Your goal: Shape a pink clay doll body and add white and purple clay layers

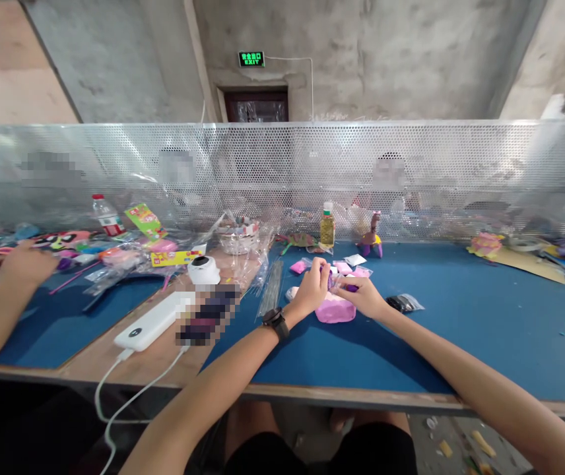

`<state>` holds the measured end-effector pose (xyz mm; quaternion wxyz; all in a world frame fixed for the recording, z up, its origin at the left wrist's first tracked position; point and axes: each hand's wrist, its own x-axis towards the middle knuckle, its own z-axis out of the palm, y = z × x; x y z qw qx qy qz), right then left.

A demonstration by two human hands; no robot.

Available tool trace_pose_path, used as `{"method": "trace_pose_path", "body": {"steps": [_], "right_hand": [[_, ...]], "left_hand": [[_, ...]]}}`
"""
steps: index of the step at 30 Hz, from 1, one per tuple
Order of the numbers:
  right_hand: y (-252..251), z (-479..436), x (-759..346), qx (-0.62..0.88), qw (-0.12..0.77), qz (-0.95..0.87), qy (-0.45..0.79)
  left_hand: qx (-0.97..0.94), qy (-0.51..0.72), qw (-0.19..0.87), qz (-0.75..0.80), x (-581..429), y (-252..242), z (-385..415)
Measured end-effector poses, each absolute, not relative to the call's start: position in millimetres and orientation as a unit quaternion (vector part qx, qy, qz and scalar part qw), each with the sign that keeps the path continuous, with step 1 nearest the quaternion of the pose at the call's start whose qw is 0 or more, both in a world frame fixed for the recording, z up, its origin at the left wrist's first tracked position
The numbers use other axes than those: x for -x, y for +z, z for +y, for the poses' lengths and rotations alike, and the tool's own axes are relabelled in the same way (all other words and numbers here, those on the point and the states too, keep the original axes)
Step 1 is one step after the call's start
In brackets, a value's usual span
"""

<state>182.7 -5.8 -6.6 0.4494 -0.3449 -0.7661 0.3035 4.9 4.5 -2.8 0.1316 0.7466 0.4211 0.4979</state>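
Over the blue table mat, my left hand (313,285) and my right hand (367,297) are close together, fingers closed on soft purple clay (350,287). Fingers partly hide the purple clay, and something clear and shiny shows beside it. Just below them lies a lump of pink clay (336,311). Small packets surround the hands: a pink packet (299,266) to the left, a white packet (355,260) behind, and a black packet (405,303) to the right. Thin wires (270,290) lie left of my left wrist, which wears a dark watch (275,322).
A bottle of yellow liquid (327,227) and a brown-and-purple figure (372,237) stand at the back. On the left are a power bank (154,323) with cables, a white round device (204,270) and another person's hand (28,264). A perforated divider (312,165) runs behind.
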Motion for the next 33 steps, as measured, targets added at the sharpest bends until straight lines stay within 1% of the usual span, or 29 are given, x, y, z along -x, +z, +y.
{"method": "trace_pose_path", "body": {"steps": [5, 10, 14, 16, 20, 24, 28, 33], "right_hand": [[-8, -6, -178, 0.34, 0.451, -0.763, 0.315], [-3, -4, -181, 0.328, 0.433, -0.791, 0.28], [-3, -1, -187, 0.328, 0.425, -0.801, 0.263], [-3, -1, -188, 0.331, 0.43, -0.793, 0.275], [-2, -2, -187, 0.341, 0.451, -0.762, 0.315], [-2, -4, -187, 0.376, 0.428, -0.759, 0.316], [0, -6, -188, 0.362, 0.412, -0.779, 0.305], [0, -5, -187, 0.33, 0.409, -0.77, 0.361]], "left_hand": [[-0.747, 0.492, 0.123, 0.43, -5, -2, 6], [-0.75, 0.484, 0.12, 0.435, -1, -1, 9], [-0.76, 0.475, 0.166, 0.412, 3, 3, 11], [-0.769, 0.47, 0.175, 0.397, 5, 5, 10], [-0.779, 0.468, 0.158, 0.387, 4, 5, 7], [-0.785, 0.457, 0.166, 0.383, -2, 3, 2], [-0.786, 0.454, 0.173, 0.382, -2, 2, 2], [-0.791, 0.443, 0.162, 0.389, 3, 3, 4]]}}
